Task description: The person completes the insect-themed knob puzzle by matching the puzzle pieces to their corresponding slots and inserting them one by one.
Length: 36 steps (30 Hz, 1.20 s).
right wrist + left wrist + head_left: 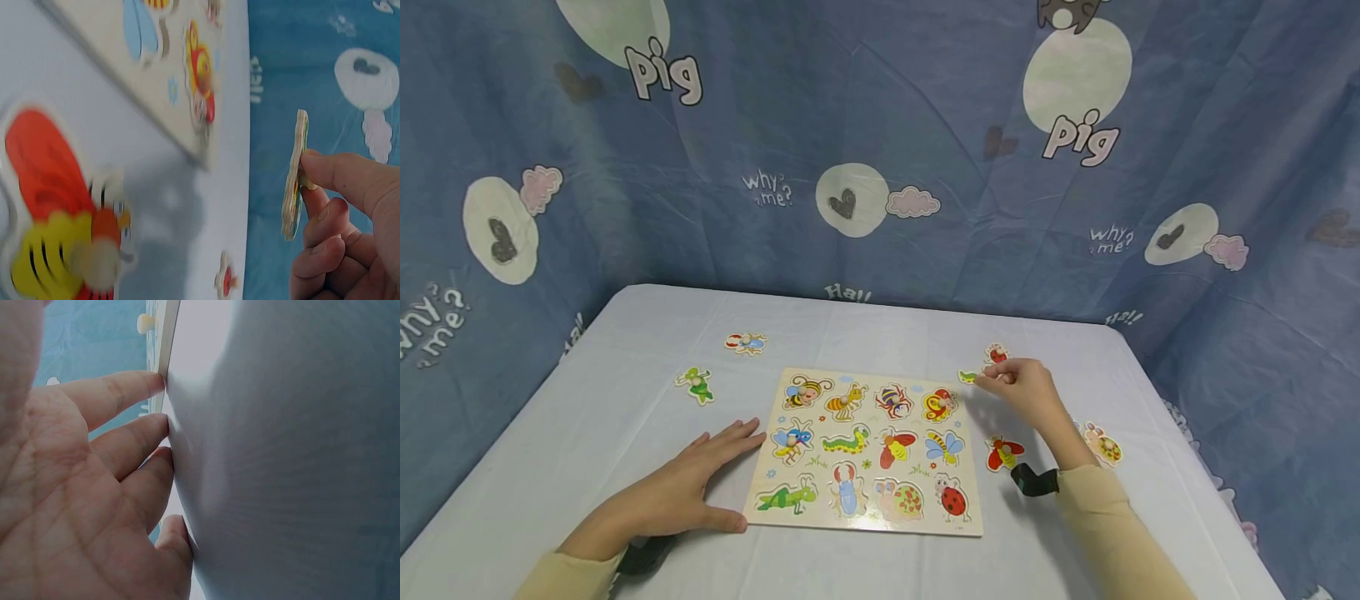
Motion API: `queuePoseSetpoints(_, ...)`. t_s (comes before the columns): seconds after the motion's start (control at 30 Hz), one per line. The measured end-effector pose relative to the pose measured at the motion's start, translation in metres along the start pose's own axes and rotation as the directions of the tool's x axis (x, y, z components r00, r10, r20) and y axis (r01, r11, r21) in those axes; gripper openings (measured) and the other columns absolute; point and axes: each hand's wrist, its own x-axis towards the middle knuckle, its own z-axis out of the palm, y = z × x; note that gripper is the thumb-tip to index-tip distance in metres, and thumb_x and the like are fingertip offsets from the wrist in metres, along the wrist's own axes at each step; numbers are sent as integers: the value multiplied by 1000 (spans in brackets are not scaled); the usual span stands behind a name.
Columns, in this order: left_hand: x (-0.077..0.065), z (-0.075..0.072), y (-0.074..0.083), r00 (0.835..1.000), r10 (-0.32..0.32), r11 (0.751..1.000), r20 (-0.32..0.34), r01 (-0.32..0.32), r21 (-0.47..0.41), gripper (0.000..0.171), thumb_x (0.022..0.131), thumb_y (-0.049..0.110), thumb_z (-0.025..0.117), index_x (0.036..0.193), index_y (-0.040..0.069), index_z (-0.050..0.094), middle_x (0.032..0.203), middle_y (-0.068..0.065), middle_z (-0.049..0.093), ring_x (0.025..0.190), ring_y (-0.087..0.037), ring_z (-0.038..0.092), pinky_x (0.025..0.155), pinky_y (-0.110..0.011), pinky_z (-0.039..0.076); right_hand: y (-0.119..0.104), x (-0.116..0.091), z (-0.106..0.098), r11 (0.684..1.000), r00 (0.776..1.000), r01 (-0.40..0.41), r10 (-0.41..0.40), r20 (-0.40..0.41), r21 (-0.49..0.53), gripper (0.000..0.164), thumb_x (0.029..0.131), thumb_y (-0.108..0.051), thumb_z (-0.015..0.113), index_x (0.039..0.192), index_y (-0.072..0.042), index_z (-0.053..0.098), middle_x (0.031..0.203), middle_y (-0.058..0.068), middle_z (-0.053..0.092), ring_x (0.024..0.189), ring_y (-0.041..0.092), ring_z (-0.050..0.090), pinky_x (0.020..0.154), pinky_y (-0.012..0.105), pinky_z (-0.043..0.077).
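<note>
A wooden knob puzzle board [865,450] with printed insects lies on the table. Between thumb and fingers, my right hand [1022,392] pinches a green caterpillar puzzle piece [967,377] by its knob, up beyond the board's far right corner. In the right wrist view the piece [294,181] appears edge-on, raised off the table. My left hand [692,483] rests at the board's left edge, fingers spread and thumb by the near corner. In the left wrist view its fingertips [156,384] meet the board's side. Knobbed pieces, such as the spider [892,402], sit in the board.
Left of the board lie a stag beetle piece [746,342] and a grasshopper piece [697,385]. On the right are a ladybug piece [997,352], a red-winged firefly piece [1003,453] and a snail piece [1103,444]. A blue printed curtain [880,125] hangs behind the table.
</note>
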Motion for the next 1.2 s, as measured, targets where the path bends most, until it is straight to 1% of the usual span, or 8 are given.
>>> queuePoseSetpoints(0.2, 0, 0, 0, 1000, 9, 1000, -2, -9, -6, 112, 68, 59, 94, 162, 19, 49, 176, -14, 34, 163, -48, 26, 127, -77, 15, -14, -8, 11, 999, 998, 38, -39, 39, 22, 24, 94, -25, 82, 102, -2, 80, 66, -4, 50, 66, 14, 44, 56, 24, 35)
queuePoseSetpoints(0.3, 0, 0, 0, 1000, 9, 1000, -1, -9, -5, 112, 68, 59, 95, 162, 19, 49, 176, -14, 34, 163, -48, 26, 127, -78, 15, -22, -13, 18, 999, 997, 46, -48, 64, 26, 23, 94, -25, 82, 101, -3, 80, 66, -3, 50, 66, 15, 43, 57, 25, 35)
queuePoseSetpoints(0.5, 1, -1, 1, 1000, -1, 1000, 4, 1, 2, 112, 68, 59, 95, 162, 19, 49, 176, -14, 34, 163, -49, 25, 128, -78, 14, -39, -21, 38, 998, 991, 52, -56, 124, 35, 19, 93, -26, 84, 94, -7, 80, 66, -3, 52, 68, 14, 45, 59, 25, 35)
queuePoseSetpoints(0.63, 1, -1, 1, 1000, -2, 1000, 6, 2, -1, 112, 68, 59, 95, 162, 19, 49, 176, -15, 33, 163, -49, 25, 128, -78, 14, -48, -26, 51, 995, 982, 92, -98, 162, 46, 17, 92, -25, 85, 88, -9, 80, 64, -4, 56, 64, 12, 45, 55, 24, 35)
queuePoseSetpoints(0.77, 1, -1, 1, 1000, -2, 1000, 7, 2, 4, 112, 68, 59, 95, 162, 20, 48, 176, -14, 33, 163, -49, 25, 128, -77, 14, -57, -31, 62, 990, 971, 133, -141, 192, 55, 16, 92, -25, 85, 86, -12, 80, 63, -5, 57, 60, 11, 44, 54, 23, 36)
queuePoseSetpoints(1.0, 1, 0, 1, 1000, 1, 1000, 9, -1, 8, 112, 69, 59, 94, 162, 19, 48, 176, -14, 33, 163, -49, 25, 128, -78, 14, -73, -36, 83, 986, 954, 152, -163, 253, 63, 16, 91, -26, 86, 85, -14, 79, 60, -5, 52, 57, 11, 40, 54, 22, 33)
queuePoseSetpoints(1.2, 0, 0, 2, 1000, -1, 1000, 8, 1, 5, 112, 69, 59, 94, 162, 19, 48, 176, -14, 33, 163, -49, 25, 127, -78, 14, -84, -38, 100, 982, 937, 181, -186, 294, 46, 14, 91, -27, 86, 83, -18, 79, 59, -7, 54, 56, 9, 42, 53, 21, 33)
